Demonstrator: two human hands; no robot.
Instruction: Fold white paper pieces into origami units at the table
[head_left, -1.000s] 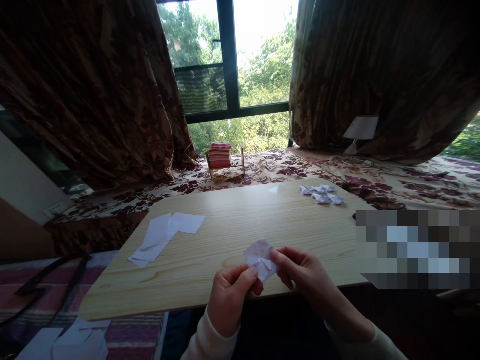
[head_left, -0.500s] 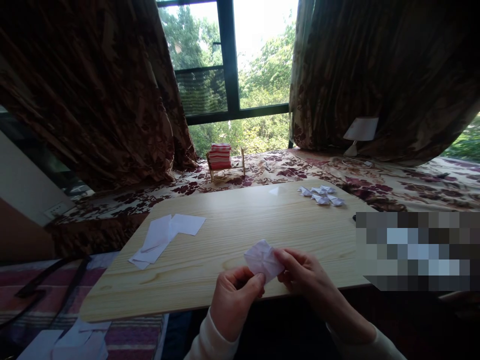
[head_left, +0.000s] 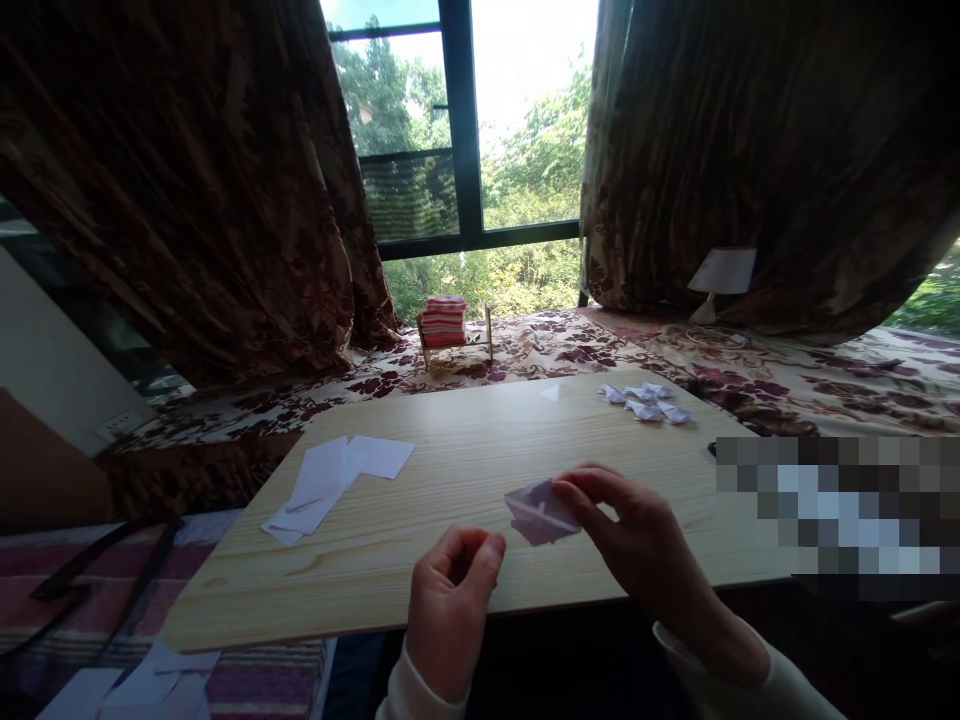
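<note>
Left hand (head_left: 450,590) released folded paper (head_left: 541,511), now loosely curled; right hand (head_left: 637,530) pinches it alone.

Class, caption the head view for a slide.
Right hand pinches a folded paper over the wooden board; left hand curls nearby.

On my feed the folded paper (head_left: 541,510) reads pale lilac-white. The table (head_left: 450,470) is light pine with wavy grain, and the loose sheets (head_left: 337,478) are plain white. The curtains (head_left: 187,180) are dark brown with a maroon floral print; the sill cloth (head_left: 570,345) is cream with maroon flowers. The little stack (head_left: 442,322) has red-and-white stripes. The fabric (head_left: 262,680) bottom left has pink and purple stripes.
</note>
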